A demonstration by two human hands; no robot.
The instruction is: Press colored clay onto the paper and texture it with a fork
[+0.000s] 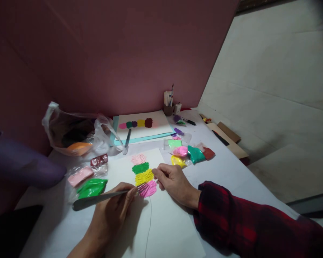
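Note:
My left hand (pixel 111 208) is closed round the handle of a grey metal fork (pixel 97 200). The fork's tip rests on a magenta-pink clay patch (pixel 148 189), marked with ridged lines. Above it on the white paper (pixel 174 229) come a yellow clay patch (pixel 144 176), a green clay patch (pixel 140 167) and a pale pink clay patch (pixel 139 158), all in a column. My right hand (pixel 174 181) lies on the paper with fingers curled, its fingertips at the right edge of the yellow patch. From the magenta patch a thin drawn line runs down the sheet.
Bagged clay lies on both sides: a green pack (pixel 93 188) at left, a teal pack (pixel 196 154) at right. Behind are a plastic bag (pixel 70 125), a pen (pixel 127 141), a sheet with coloured patches (pixel 158 125) and a brush cup (pixel 168 108). Cardboard (pixel 228 141) sits past the table's right edge.

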